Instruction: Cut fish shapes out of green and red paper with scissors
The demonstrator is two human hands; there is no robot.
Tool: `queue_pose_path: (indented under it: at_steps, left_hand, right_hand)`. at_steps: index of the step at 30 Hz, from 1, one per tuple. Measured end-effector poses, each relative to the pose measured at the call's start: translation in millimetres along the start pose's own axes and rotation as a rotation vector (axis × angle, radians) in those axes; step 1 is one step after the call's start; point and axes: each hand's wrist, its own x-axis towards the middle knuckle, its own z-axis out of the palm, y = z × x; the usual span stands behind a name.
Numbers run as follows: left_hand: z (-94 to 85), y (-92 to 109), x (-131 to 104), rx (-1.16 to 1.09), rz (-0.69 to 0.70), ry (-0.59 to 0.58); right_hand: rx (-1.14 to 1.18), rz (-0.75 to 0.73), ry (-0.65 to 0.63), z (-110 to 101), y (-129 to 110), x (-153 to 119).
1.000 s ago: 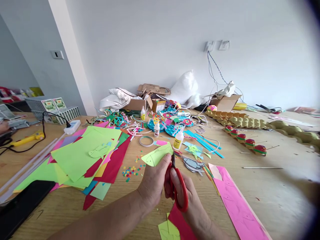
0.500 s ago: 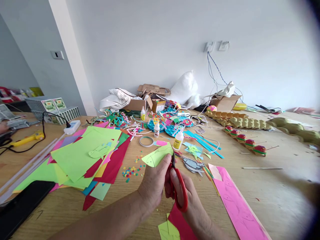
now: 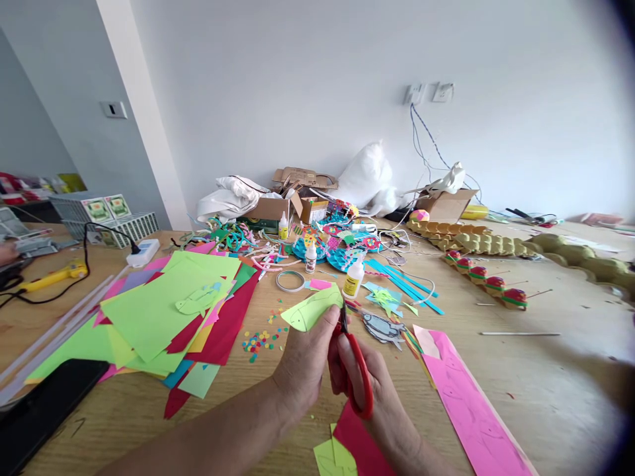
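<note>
My left hand [image 3: 303,363] pinches a piece of light green paper [image 3: 308,311] with a fish drawn on it, holding it up above the table. Red-handled scissors [image 3: 366,390] are in my right hand [image 3: 374,380], their blades pointing up at the paper's right edge beside my left thumb. How far the blades are apart is hard to see. Just beyond the hands stands a glue bottle [image 3: 354,277] with a yellow label. To the right of the scissors lies a grey-blue paper fish [image 3: 383,328].
Stacked coloured paper [image 3: 149,311] and a black phone [image 3: 49,410] lie left. Small paper dots [image 3: 260,342] are scattered near my left hand. A pink paper strip [image 3: 466,390] with drawings lies right, below an egg-carton caterpillar [image 3: 486,279]. Cardboard boxes [image 3: 270,210] stand at the back.
Almost nothing differs. The hands, paper and scissors keep nearly the same place, and the blurred shape at the right edge has shifted slightly.
</note>
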Motion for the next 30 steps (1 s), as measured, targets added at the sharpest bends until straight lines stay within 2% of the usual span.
queue_pose_path:
  at_steps: [5, 15, 30]
  left_hand:
    - [-2.2, -0.2, 2.6, -0.038, 0.118, 0.044]
    - [-5.8, 0.2, 6.2, -0.001, 0.139, 0.032]
    - [-6.5, 4.2, 11.0, -0.070, 0.183, 0.019]
  right_hand:
    - [0.001, -0.010, -0.002, -1.1, -0.8, -0.6]
    - [-0.042, -0.035, -0.001, -2.1, -7.3, -1.3]
    - [-0.078, 0.058, -0.004, -3.8, -13.8, 1.6]
